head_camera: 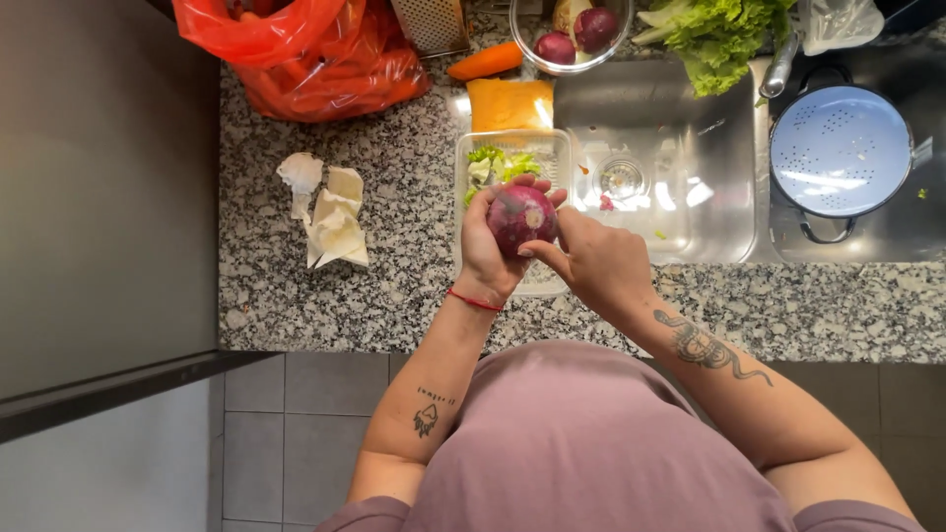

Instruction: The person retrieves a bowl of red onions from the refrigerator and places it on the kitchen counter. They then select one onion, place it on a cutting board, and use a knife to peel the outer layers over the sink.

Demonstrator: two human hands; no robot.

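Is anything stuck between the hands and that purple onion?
Nothing visible. The left hand cups the red onion directly, and the right hand touches its side with bare fingers, above a clear plastic container.

1. A speckled granite worktop (394, 286) carries everything, with a steel sink (650, 197) set into it.
2. Left of the sink lies a clear plastic tray (512, 148) of greens.
3. Behind that tray sit an orange cloth (509, 103) and a carrot (485, 61).
4. Far left of the sink: crumpled white paper (330, 212) and a red plastic bag (305, 54).

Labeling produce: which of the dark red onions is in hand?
The round dark red onion gripped by the left hand above the counter; the other two lie in the glass bowl.
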